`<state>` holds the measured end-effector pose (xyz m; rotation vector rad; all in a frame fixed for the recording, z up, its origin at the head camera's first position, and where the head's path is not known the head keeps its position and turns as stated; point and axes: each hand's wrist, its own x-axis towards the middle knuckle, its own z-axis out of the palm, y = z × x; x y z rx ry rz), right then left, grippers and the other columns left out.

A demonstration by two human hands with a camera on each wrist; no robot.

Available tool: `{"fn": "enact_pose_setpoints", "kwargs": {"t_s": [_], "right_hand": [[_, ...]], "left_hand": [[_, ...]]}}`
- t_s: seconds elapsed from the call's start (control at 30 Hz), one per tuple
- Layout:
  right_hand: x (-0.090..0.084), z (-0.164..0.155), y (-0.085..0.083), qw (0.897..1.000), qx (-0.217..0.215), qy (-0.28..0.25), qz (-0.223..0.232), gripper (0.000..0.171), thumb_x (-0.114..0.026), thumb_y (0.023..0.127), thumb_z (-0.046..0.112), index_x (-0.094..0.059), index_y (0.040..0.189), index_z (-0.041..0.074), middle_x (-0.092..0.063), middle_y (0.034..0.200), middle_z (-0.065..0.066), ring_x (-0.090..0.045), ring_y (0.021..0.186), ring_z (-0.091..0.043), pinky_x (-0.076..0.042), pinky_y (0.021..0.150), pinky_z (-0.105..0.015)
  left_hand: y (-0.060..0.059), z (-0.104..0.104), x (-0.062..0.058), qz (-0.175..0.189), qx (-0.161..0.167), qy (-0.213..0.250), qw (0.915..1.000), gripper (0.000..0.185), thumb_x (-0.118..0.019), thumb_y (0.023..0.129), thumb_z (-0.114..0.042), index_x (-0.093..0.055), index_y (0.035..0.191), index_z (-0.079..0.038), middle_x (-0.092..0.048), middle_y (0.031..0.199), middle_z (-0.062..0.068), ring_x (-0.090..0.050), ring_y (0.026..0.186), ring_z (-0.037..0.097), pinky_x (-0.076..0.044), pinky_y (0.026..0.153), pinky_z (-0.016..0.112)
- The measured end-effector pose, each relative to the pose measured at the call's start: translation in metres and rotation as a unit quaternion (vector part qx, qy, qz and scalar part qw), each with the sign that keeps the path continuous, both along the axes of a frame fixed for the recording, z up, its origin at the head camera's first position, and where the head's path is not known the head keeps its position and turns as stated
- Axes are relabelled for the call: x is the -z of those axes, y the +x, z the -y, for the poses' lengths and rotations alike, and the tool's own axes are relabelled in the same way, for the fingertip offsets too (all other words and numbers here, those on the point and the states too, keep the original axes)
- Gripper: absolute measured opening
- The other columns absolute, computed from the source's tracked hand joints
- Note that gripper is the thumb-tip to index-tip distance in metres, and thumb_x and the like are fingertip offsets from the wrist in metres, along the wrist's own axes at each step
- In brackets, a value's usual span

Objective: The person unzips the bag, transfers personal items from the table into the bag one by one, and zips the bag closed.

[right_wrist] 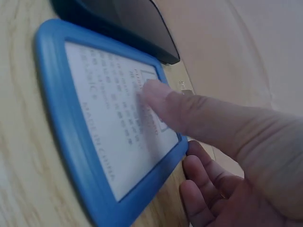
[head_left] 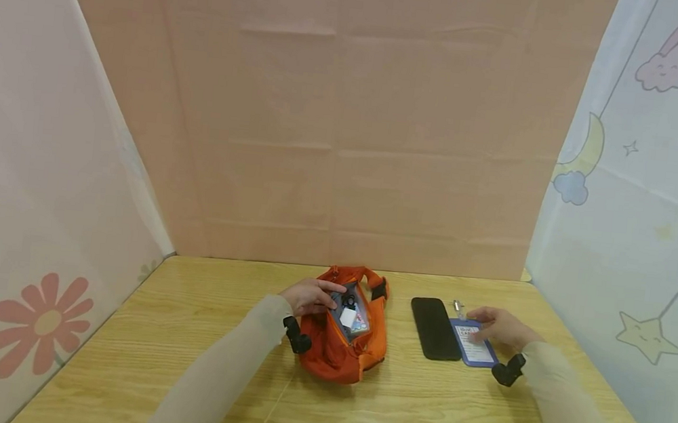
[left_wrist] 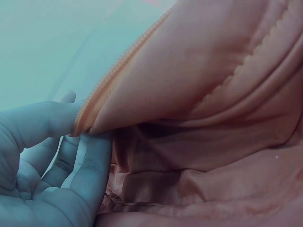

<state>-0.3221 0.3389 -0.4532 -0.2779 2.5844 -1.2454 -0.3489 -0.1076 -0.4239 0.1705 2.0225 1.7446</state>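
Observation:
An orange-red waist bag (head_left: 331, 354) lies with its zip open. Inside it are a small white block (head_left: 348, 317), a black coiled item (head_left: 349, 301) and a clear packet with coloured print (head_left: 360, 324). My left hand (head_left: 312, 297) pinches the bag's zipped edge (left_wrist: 102, 97) between thumb and fingers, holding that side up. To the right lies a blue-framed ID card holder (head_left: 473, 343) with a metal clip (head_left: 458, 306). My right hand (head_left: 502, 328) has its thumb over the card's face and curled fingers at the holder's edge, gripping it there.
A black phone (head_left: 435, 328) lies flat just left of the card holder. The bag's strap with a black buckle (head_left: 379, 289) lies along its far right side. Cloth walls (head_left: 334, 136) stand behind and on both sides of the wooden table (head_left: 192, 333).

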Motion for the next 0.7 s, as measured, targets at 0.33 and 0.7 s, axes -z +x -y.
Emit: {"fn": "enact_pose_setpoints", "kwargs": {"t_s": [0.33, 0.7], "right_hand": [[-0.003, 0.008, -0.001, 0.999, 0.022, 0.045, -0.01, 0.052, -0.08, 0.073, 0.0, -0.054, 0.116, -0.012, -0.058, 0.111, -0.027, -0.056, 0.094, -0.028, -0.048, 0.075, -0.031], [-0.011, 0.012, 0.003, 0.997, 0.017, 0.068, 0.008, 0.046, -0.079, 0.073, -0.002, -0.05, 0.107, -0.009, -0.056, 0.107, -0.022, -0.053, 0.095, -0.029, -0.044, 0.085, -0.039]], "left_hand": [[0.004, -0.001, -0.002, -0.003, -0.008, -0.006, 0.9999, 0.047, -0.063, 0.085, 0.01, -0.062, 0.13, -0.003, -0.056, 0.134, 0.016, -0.061, 0.093, 0.017, -0.054, 0.078, 0.028], [0.003, 0.0, -0.001, -0.005, -0.005, -0.004, 1.0, 0.045, -0.063, 0.086, 0.009, -0.063, 0.128, -0.004, -0.057, 0.131, 0.015, -0.062, 0.089, 0.016, -0.054, 0.079, 0.029]]}}
